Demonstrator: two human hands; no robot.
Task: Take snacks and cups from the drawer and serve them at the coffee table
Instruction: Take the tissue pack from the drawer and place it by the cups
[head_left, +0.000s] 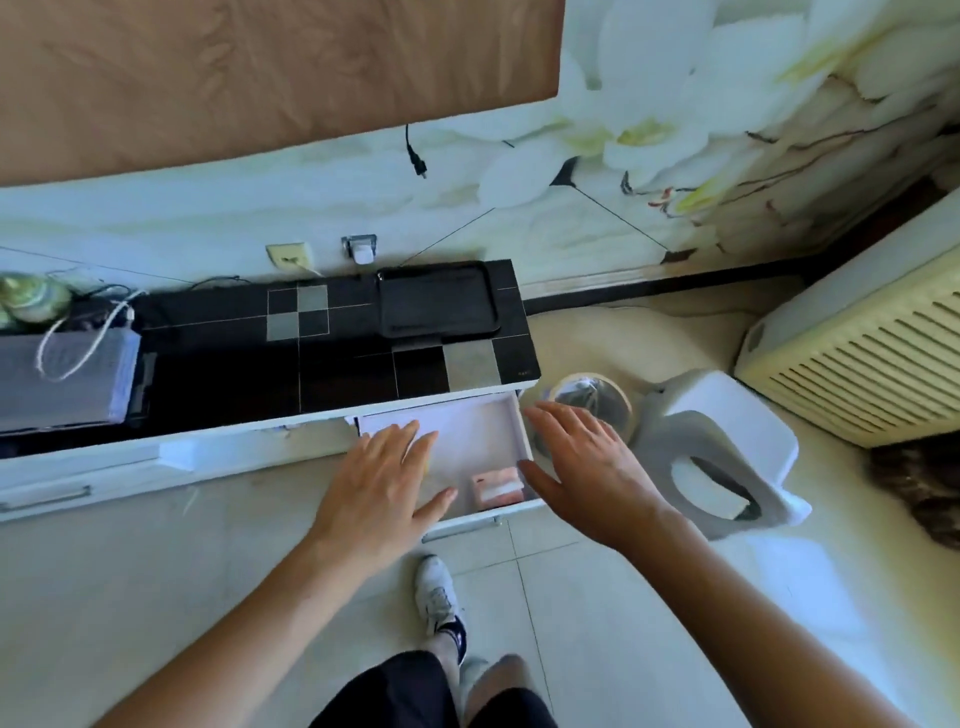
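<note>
Tiled cabinet top (223, 384) above open drawer (467, 431); both hands (left hand (384, 483), right hand (587, 467)) spread, holding nothing; advise grasping pink packet (497, 486) squarely.

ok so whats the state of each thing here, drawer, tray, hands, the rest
drawer: pulled open
pink packet: lying flat in the drawer's front right corner
left hand: open, fingers spread over the drawer
right hand: open, over the drawer's right edge, holding nothing
black tray: flat on the cabinet top, nothing on it
white stool: tipped over on the floor
</note>
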